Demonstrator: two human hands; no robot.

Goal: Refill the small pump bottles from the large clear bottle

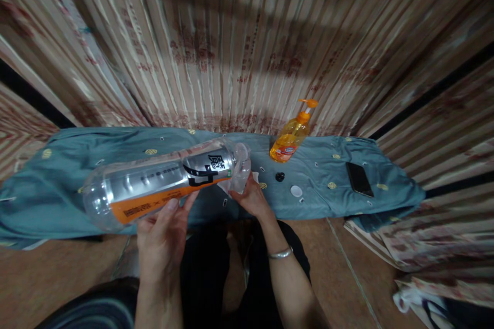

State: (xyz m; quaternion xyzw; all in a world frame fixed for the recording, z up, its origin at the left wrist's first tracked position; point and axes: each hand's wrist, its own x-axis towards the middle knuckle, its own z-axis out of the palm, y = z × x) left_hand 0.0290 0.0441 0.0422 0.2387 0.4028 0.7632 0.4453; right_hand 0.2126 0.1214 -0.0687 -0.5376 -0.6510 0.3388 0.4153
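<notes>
A large clear plastic bottle (154, 180) with a silver and orange label lies tilted across the front of me, its neck end to the right. My left hand (165, 221) is closed around its underside, thumb against the orange band. At the neck end, my right hand (250, 196) grips a small clear plastic piece (241, 172), whose exact kind I cannot make out. Some white tissue (224, 186) shows beside those fingers. The right fingertips are partly hidden behind the plastic.
An orange pump bottle (287, 144) stands on the teal cloth (320, 164) at the back. Near it lie a small black object (280, 177) and a white disc (296, 191). A dark phone (359, 179) rests farther right. Striped curtains (239, 51) hang behind.
</notes>
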